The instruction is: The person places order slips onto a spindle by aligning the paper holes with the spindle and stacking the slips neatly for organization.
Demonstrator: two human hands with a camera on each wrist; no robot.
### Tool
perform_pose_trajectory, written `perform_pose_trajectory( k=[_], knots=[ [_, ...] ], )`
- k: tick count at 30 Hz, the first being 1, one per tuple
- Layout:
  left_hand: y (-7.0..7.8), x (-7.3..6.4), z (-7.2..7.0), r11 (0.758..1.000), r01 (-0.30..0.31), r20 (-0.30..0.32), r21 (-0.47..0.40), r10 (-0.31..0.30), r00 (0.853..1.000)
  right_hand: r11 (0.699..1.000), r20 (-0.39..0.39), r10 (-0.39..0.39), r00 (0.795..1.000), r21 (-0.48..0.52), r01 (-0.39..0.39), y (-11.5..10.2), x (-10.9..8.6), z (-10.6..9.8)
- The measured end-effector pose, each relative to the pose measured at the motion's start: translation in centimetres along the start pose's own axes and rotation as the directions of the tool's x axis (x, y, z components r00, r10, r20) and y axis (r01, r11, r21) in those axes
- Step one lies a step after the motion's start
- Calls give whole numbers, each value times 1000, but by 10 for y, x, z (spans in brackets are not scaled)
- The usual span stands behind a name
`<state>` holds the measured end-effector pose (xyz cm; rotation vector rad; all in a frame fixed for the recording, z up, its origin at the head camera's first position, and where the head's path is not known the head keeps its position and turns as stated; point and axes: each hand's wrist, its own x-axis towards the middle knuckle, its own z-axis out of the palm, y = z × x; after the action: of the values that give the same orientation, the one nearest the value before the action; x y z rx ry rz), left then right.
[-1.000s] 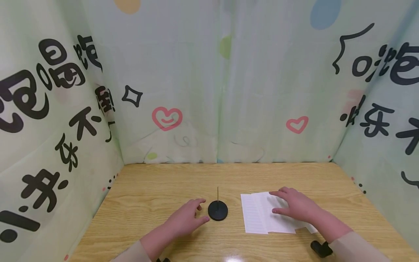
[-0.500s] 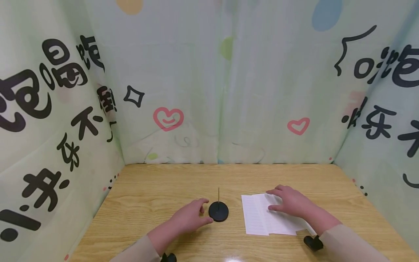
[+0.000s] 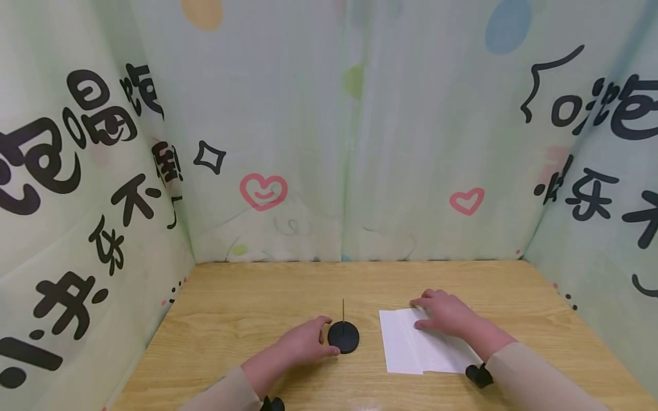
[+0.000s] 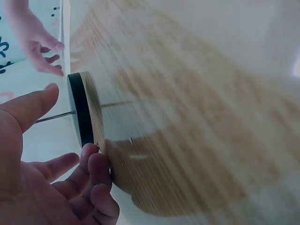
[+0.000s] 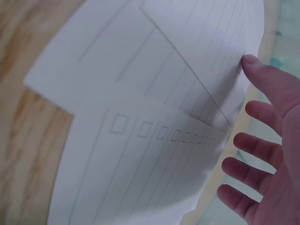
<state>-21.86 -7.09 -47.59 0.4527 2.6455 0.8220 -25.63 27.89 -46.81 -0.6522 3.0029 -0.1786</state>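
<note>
A bill spike (image 3: 343,338), with a round black base and a thin upright metal rod, stands on the wooden table. My left hand (image 3: 304,343) reaches round its left side, thumb near the front edge. In the left wrist view the fingertips are right at the rim of the base (image 4: 80,110), while the thumb stands off from it. Several overlapping white lined sheets of paper (image 3: 403,342) lie to the right of the spike. My right hand (image 3: 446,314) is over their far part; in the right wrist view its thumb tip meets the paper (image 5: 140,154), fingers spread past the edge.
The wooden table (image 3: 247,297) is enclosed by pale printed curtains (image 3: 308,131) at the back and both sides. A black wrist device (image 3: 478,375) sits at my right cuff, overlapping the near edge of the sheets.
My left hand has moved right, closing in on the base of the bill spike. My right hand has drifted left over the sheets. Spike and sheets stay where they were.
</note>
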Motion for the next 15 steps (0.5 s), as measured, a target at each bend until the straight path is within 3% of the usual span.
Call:
perform_pose_trajectory(
  k=[15],
  knots=[
    [2, 10, 1, 995, -12, 12, 101, 11, 1000, 999, 14, 38, 999, 12, -38, 0, 2, 3]
  ],
)
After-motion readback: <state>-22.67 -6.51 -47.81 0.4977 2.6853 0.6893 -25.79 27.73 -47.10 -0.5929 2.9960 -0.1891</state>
